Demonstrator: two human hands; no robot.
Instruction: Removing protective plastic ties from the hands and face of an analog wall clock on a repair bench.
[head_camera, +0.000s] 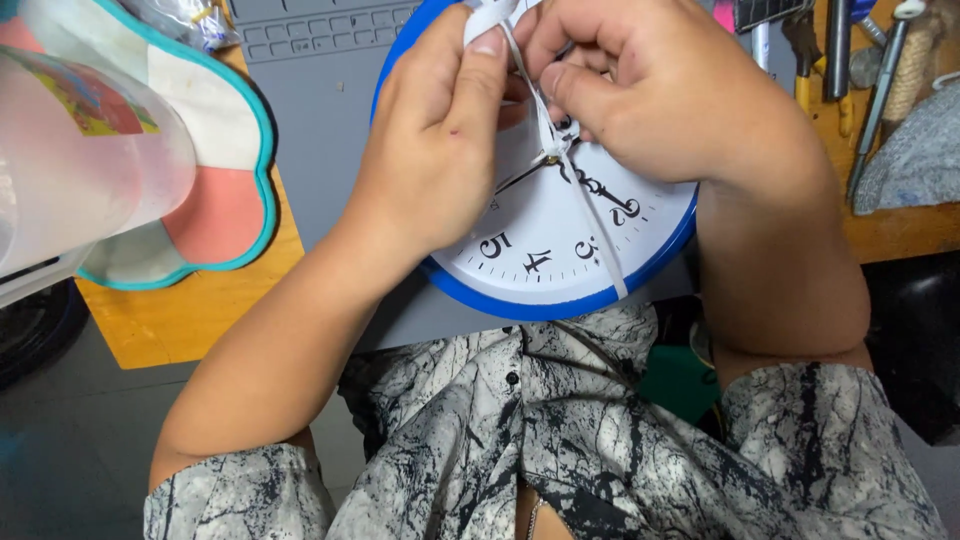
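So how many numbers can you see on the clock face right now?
4 on the clock face: one lower left, one beside it, one at the bottom, one right. The hands cover the rest.

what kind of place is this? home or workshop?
Probably a small repair workbench. A grey work mat lies on a wooden table, hand tools are piled at the far right, and both hands, left hand and right hand, work at a blue-rimmed wall clock.

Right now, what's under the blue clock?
The blue clock lies on a grey mat over the wooden table. Both hands cover its upper face; anything beneath it is hidden.
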